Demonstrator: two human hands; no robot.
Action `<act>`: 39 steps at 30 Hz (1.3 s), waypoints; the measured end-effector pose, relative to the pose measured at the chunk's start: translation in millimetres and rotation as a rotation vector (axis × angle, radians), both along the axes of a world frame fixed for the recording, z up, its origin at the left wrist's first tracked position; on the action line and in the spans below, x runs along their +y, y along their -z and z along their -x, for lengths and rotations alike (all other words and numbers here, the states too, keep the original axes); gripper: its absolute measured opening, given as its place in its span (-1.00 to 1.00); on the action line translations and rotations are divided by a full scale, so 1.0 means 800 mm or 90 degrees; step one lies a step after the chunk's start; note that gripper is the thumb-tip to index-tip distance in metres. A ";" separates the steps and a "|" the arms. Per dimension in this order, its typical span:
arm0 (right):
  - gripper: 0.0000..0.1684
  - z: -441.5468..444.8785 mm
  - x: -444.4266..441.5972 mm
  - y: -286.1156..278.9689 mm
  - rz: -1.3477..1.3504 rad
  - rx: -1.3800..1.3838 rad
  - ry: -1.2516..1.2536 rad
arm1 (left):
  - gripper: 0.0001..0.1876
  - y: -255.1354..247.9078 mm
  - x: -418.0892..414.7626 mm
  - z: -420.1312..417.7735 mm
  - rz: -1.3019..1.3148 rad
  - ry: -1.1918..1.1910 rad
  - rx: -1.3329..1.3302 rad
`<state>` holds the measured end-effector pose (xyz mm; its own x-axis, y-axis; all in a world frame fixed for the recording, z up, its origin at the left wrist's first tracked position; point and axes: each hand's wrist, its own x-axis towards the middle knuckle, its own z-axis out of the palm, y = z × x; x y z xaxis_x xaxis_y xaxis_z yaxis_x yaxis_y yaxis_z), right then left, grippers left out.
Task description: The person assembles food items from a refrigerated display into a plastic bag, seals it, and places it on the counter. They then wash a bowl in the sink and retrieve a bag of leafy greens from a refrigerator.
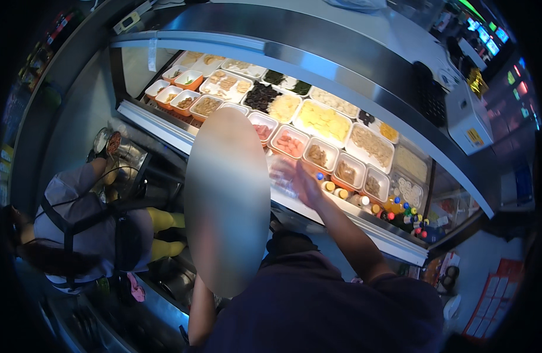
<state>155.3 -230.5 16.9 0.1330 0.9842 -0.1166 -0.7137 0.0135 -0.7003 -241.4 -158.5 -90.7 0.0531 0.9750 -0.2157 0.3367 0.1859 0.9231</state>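
My right hand [295, 178] is blurred over the front ledge of a lit food display case [262, 185], thumb apart from the fingers, and nothing clearly shows in it. Just beyond it stand a white tub of pink meat pieces [289, 142] and a tub of brownish food [319, 154]. Several bottles with coloured caps [340, 193] line the case's front to the right of this hand. A smeared oval patch covers my left hand; only the left forearm [202, 311] shows below it. What the left hand holds is hidden, as are parts of the case behind the patch.
A co-worker [85, 220] stands at the left, one hand near metal containers [125, 154]. The case's metal top frame [297, 61] spans above the food tubs. A white boxy device [468, 115] and a black keyboard [427, 99] sit on the counter at the right.
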 end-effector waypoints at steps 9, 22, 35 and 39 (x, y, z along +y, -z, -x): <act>-0.43 -0.066 0.169 0.141 0.266 -0.194 0.037 | -0.85 0.078 -0.141 0.200 0.279 -0.285 0.146; -0.90 -0.214 0.101 0.115 -0.046 -1.127 -0.659 | -0.77 0.130 -0.317 0.061 0.359 -0.373 0.080; -0.62 -0.103 0.328 0.170 0.133 -1.121 0.035 | -0.81 0.080 -0.374 0.190 0.397 -0.633 -0.081; -0.56 -0.068 0.356 0.198 0.063 -1.220 0.094 | -0.83 0.054 -0.424 0.167 0.362 -0.537 0.164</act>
<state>209.4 54.0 -141.3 0.2013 0.9549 0.2185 0.8967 -0.0899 -0.4334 -374.9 -497.6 -133.7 -0.7093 0.4260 -0.5616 0.0698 0.8352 0.5454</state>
